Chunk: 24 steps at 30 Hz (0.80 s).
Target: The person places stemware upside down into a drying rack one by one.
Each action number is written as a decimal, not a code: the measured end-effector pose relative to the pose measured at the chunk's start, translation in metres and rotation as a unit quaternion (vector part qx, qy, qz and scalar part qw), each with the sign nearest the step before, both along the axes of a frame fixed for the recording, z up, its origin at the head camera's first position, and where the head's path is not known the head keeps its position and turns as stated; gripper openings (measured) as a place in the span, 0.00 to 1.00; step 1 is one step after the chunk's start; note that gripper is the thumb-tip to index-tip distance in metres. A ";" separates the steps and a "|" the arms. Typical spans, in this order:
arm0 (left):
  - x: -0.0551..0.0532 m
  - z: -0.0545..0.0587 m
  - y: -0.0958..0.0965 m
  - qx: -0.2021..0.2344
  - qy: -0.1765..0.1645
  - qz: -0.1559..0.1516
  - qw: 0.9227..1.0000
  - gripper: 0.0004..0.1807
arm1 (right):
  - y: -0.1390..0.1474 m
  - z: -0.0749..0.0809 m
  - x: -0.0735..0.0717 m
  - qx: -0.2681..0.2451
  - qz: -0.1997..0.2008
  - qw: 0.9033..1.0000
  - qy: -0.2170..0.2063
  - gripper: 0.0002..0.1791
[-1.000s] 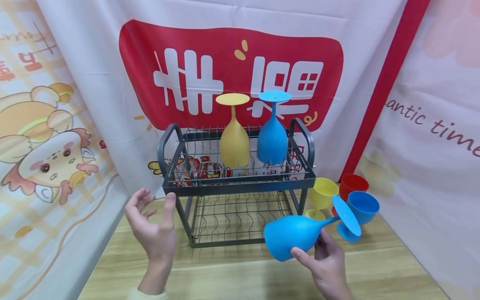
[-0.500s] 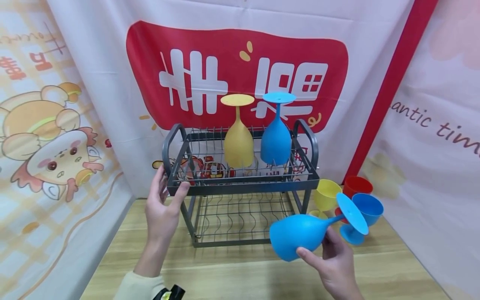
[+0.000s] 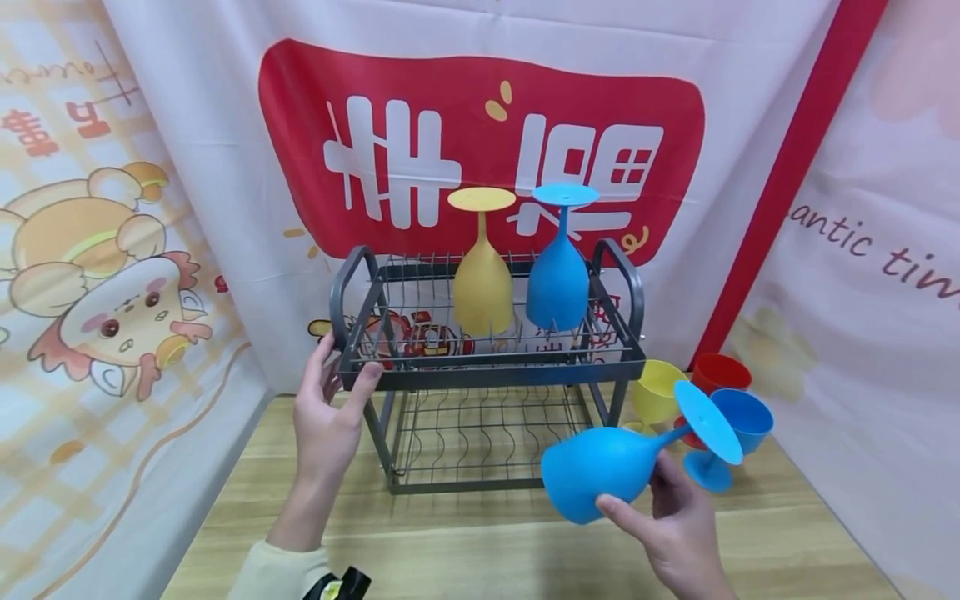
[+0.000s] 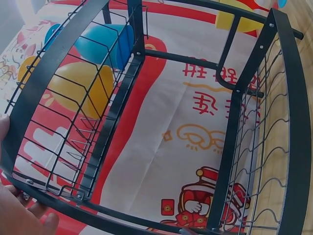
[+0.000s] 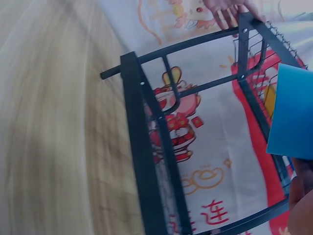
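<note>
My left hand (image 3: 327, 425) grips the front left corner of a dark two-tier dish rack (image 3: 487, 377), thumb over the front bar and fingers at the side. In the left wrist view, fingertips (image 4: 36, 210) show against the rack's end bar. My right hand (image 3: 678, 525) holds a blue plastic goblet (image 3: 600, 471) in front of the rack's right side. That goblet lies tilted, bowl to the left and foot up to the right. Upside down on the upper tier stand a yellow goblet (image 3: 482, 292) and a second blue goblet (image 3: 557, 287).
Right of the rack, a yellow goblet (image 3: 657, 387), a red goblet (image 3: 722, 372) and another blue goblet (image 3: 742, 417) stand upright on the wooden table (image 3: 480, 550). Printed cloth (image 3: 420, 25) hangs behind and at both sides. The lower tier (image 3: 487, 433) is bare wire.
My left hand has moved up and right from beside the rack and taken hold of its left corner. The right hand keeps the blue goblet almost where it was. The view has shifted slightly.
</note>
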<state>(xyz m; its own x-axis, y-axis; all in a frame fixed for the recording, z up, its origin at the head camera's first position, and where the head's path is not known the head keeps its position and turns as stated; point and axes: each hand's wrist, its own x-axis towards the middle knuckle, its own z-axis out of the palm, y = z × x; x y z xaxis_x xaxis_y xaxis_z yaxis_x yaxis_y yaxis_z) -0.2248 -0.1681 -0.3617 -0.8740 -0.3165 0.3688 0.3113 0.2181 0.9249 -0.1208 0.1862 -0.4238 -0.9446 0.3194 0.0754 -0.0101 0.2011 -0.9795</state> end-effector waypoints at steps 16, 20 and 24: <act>0.001 0.004 0.000 0.005 0.000 -0.006 1.000 0.39 | -0.007 0.086 0.005 0.143 0.016 0.980 0.137 0.39; 0.002 0.004 0.000 0.004 -0.004 -0.007 1.000 0.39 | -0.010 0.110 0.000 0.166 0.039 0.975 0.140 0.40; 0.002 0.003 0.000 0.003 -0.006 -0.004 1.000 0.39 | -0.013 0.129 -0.008 0.174 0.066 0.972 0.144 0.42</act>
